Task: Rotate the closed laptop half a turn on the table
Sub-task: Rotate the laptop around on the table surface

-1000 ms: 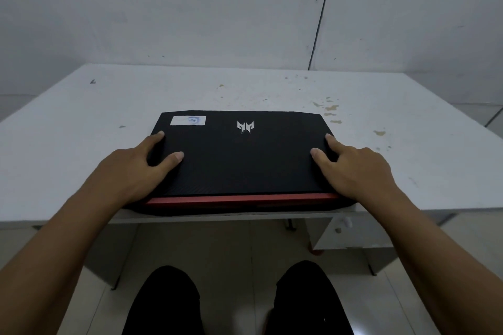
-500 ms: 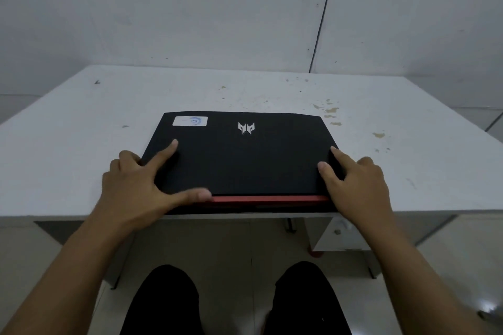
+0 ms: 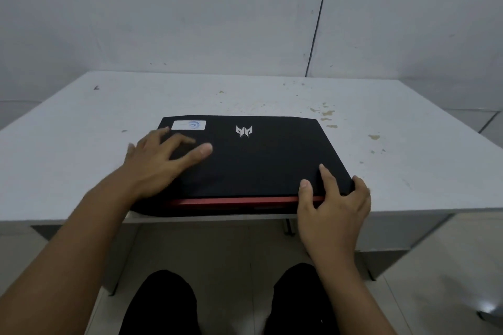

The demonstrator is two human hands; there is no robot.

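On the stained white desk, the left hand rests flat and the right hand grips the closed laptop at its near corner, seemingly about to start the turn.

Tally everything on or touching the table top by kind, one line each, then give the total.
Laptop, closed, black with a red strip: 1
Hands resting on the laptop, left hand and right hand: 2
White sticker on the lid: 1
Silver logo on the lid: 1
Total: 5
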